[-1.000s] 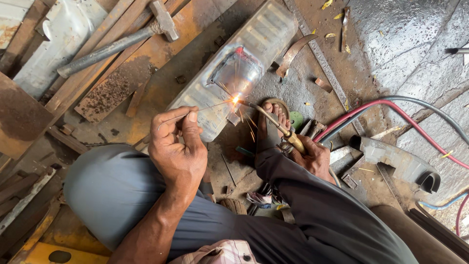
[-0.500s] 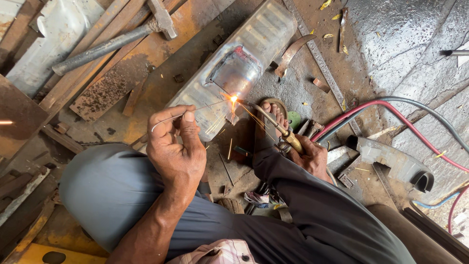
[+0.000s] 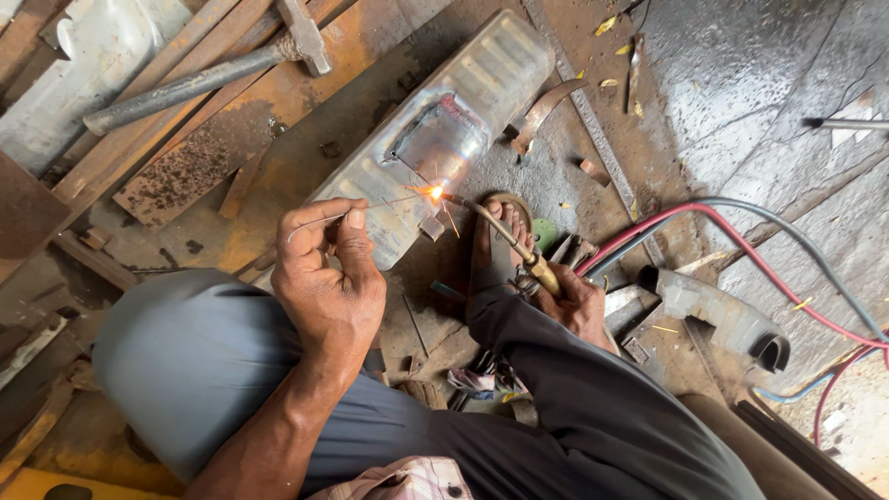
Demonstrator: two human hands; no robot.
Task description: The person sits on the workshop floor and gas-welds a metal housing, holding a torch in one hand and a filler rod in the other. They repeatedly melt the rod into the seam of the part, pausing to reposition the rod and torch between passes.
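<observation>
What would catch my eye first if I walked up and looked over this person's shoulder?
The bright orange spark at the middle, where the torch in the right hand meets a thin wire pinched in the left hand, right on the ribbed metal tank. Next, the big hammer lying at upper left, and the red and grey hoses running off to the right.

Hammer and scrap beyond metal tank
</observation>
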